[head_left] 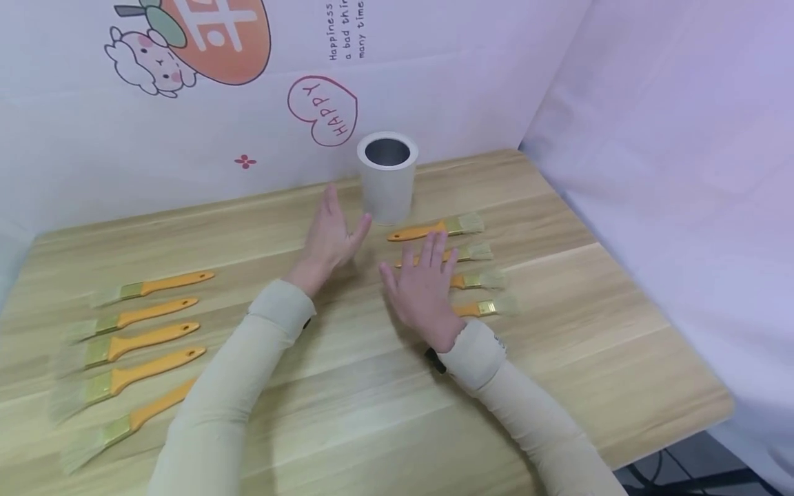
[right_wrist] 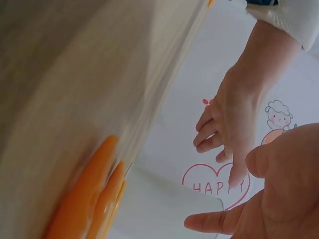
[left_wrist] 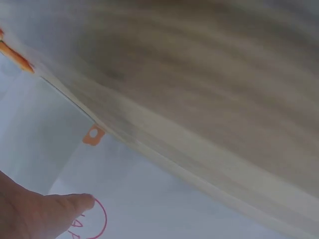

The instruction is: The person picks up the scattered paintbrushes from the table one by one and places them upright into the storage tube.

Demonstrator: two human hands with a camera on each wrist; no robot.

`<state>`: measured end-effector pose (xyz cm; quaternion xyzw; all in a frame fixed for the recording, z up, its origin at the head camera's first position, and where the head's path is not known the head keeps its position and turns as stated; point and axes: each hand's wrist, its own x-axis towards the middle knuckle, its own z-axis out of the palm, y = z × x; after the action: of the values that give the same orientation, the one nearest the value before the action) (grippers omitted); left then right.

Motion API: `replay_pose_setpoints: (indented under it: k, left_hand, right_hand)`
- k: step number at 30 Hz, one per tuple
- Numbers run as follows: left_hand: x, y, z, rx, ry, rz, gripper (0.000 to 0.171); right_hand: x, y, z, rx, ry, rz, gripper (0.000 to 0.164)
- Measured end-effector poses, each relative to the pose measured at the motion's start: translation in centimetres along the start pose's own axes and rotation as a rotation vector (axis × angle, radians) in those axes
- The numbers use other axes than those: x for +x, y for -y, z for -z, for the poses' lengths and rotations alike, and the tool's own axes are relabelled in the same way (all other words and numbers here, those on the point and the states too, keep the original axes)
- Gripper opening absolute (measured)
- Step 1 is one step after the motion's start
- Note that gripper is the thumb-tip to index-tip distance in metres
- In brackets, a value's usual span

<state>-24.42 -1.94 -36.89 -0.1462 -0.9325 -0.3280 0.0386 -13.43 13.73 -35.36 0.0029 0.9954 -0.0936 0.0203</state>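
Note:
My left hand, fingers extended, hovers left of a white cylindrical cup with a dark inside. The cup stands upright at the back of the table. In the left wrist view, part of that hand shows against the wall sheet. My right hand is spread flat over several paintbrushes with orange handles and pale bristles; it covers some of the handles. Looking from the right wrist, those orange handles lie beside the cup. Neither hand holds anything.
Several more paintbrushes lie in a row on the left of the wooden table, bristles pointing left. A printed white sheet hangs behind the table, and a plain white curtain hangs along its right side.

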Motion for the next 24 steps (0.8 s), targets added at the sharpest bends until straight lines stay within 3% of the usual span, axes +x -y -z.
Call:
replay_pose_setpoints:
  k: [10, 19, 24]
  left_hand:
    - [1.7, -0.2, 0.2, -0.054, -0.026, 0.056, 0.092]
    - [2.5, -1.1, -0.5, -0.051, -0.008, -0.006, 0.092]
    - [2.9, -1.4, -0.3, -0.037, -0.031, -0.025, 0.092]
  right_hand:
    - [0.0, -0.2, 0.0, 0.02, -0.003, 0.014, 0.07]
    - [-0.3, 0.0, 0.0, -0.007, 0.027, 0.002, 0.073]
    - [-0.4, 0.3, 0.1, -0.005, 0.009, 0.012, 0.076]
